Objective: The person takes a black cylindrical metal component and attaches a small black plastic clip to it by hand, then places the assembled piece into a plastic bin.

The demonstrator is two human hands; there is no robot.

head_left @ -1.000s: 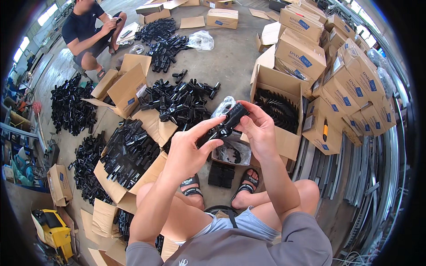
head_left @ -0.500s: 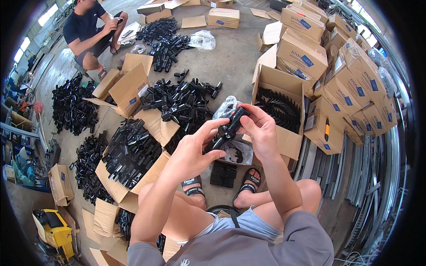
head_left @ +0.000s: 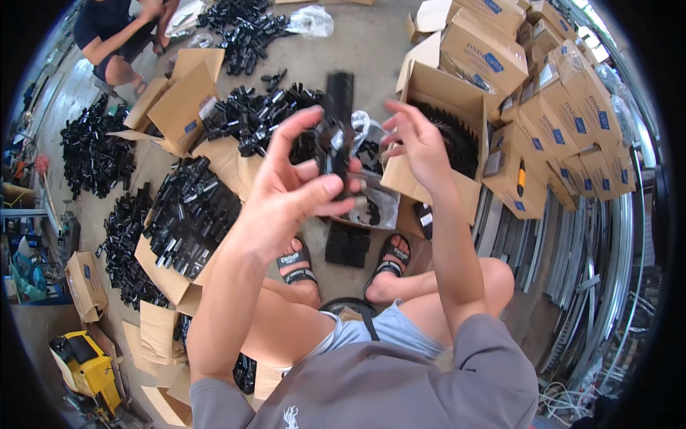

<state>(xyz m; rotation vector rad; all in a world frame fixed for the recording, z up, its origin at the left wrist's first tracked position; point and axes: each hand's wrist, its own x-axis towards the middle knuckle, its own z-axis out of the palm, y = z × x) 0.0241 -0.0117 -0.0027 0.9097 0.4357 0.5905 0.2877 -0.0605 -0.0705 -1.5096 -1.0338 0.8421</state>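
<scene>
My left hand (head_left: 289,189) grips a glossy black tubular fitting (head_left: 339,100), blurred a little by motion and held upright in front of me. Its lower end passes between my thumb and fingers. To the right, my right hand (head_left: 423,146) is apart from the fitting, fingers spread and nothing in them. Below the hands sits a small carton lined with a clear plastic bag (head_left: 386,206), with small black pieces inside. On the floor between my feet lie flat black blocks (head_left: 348,244). Beside my right hand an open carton (head_left: 471,194) holds black parts in curved rows.
Piles of black fittings (head_left: 261,114) lie ahead and to the left, around open cartons (head_left: 182,118). Stacked cartons (head_left: 564,129) and long metal profiles (head_left: 550,264) line the right. A yellow machine (head_left: 91,368) stands at lower left. Another person (head_left: 114,36) sits at the far left.
My right hand has let go of the black fitting and moved away from it. The left hand now holds it alone, turned upright. The view has shifted slightly.
</scene>
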